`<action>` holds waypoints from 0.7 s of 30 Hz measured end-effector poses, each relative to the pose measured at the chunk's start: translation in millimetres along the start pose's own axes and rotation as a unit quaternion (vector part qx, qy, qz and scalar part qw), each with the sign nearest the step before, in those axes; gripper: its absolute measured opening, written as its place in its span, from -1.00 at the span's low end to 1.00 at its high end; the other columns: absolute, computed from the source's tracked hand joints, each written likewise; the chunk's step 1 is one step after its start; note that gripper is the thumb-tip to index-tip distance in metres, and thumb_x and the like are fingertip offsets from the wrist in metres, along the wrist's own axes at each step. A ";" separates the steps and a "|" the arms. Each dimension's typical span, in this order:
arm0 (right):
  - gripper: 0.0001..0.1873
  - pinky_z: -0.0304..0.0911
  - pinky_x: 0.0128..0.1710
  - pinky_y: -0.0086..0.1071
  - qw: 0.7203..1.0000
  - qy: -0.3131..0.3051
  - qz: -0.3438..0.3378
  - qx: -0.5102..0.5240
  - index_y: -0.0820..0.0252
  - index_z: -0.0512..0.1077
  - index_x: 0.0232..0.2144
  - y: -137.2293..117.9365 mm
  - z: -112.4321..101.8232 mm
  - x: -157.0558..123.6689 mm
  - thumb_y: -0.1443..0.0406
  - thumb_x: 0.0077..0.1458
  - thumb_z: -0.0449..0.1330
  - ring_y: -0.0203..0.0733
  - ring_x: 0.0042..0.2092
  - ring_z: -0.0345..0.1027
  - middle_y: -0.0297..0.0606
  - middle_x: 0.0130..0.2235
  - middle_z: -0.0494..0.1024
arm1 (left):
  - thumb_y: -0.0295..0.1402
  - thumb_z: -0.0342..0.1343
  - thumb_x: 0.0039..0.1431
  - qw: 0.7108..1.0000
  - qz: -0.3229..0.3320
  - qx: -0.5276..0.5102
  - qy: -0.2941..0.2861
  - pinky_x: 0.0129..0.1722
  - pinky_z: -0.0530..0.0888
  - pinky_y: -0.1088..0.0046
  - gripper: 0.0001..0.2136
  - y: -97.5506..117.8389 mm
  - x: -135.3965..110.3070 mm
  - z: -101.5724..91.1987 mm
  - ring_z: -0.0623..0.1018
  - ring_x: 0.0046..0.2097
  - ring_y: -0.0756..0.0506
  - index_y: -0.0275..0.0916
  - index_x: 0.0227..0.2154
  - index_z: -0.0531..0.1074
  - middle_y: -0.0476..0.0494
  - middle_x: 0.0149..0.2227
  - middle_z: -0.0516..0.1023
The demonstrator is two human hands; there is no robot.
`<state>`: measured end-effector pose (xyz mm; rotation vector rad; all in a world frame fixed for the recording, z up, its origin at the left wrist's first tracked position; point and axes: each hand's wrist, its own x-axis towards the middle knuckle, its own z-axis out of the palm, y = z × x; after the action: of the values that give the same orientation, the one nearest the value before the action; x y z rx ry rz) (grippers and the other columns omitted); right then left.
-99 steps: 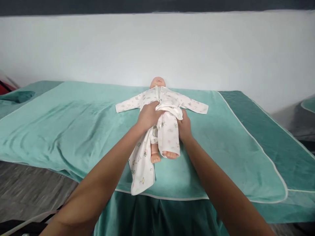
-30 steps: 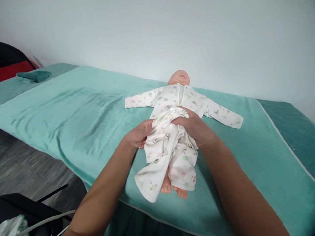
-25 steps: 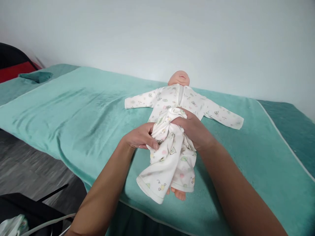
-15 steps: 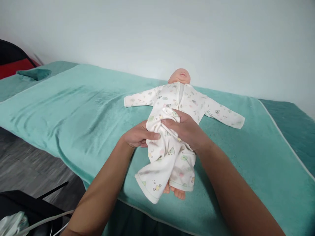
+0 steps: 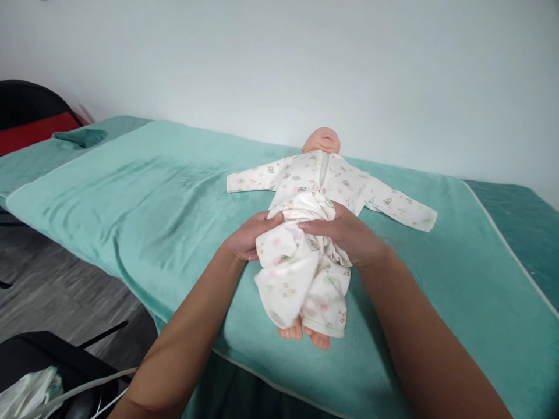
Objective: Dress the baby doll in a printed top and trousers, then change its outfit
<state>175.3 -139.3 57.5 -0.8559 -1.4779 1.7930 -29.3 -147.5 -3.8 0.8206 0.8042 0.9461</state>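
Note:
A baby doll (image 5: 322, 139) lies on its back with its head toward the wall and its arms spread out. It wears a white printed top (image 5: 301, 174), parted at the neck. Over its legs are matching white baby pants (image 5: 325, 297), bunched in folds near the waist. My left hand (image 5: 253, 234) grips the pants at their left side, thumb on top. At the right side my right hand (image 5: 349, 233) holds the gathered cloth, its thumb pressed across the folds. The doll's feet (image 5: 305, 334) stick out below the hems.
A green plush cover (image 5: 144, 192) with wrinkles is spread over the bed, which stands against a white wall (image 5: 279, 70). Black and red chair parts (image 5: 39, 122) show at the far left. At lower left are a black seat (image 5: 52, 355), white cloth (image 5: 32, 393) and a pale cable (image 5: 96, 381).
The pants' waist is more bunched, and the left leg's hem has risen, showing more of the doll's feet. My right thumb now lies flatter over the folds. The view has shifted slightly.

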 end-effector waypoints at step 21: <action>-0.86 0.18 -0.41 -0.38 0.884 -0.169 0.002 -0.436 0.14 0.54 -0.47 -25.2 6.5 -17.9 0.20 -0.03 0.36 -0.21 -0.36 0.39 -0.35 -0.39 0.56 | 0.12 0.27 0.00 0.970 -0.110 -0.125 0.178 -0.69 0.04 0.55 -0.50 -54.6 -149.1 121.3 0.25 -0.76 0.05 -0.24 -0.24 0.47 0.02 -0.78 0.36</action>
<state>182.2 -153.7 84.7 -0.9629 -2.5946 1.2637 40.9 -330.2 36.3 0.3352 1.0377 0.9832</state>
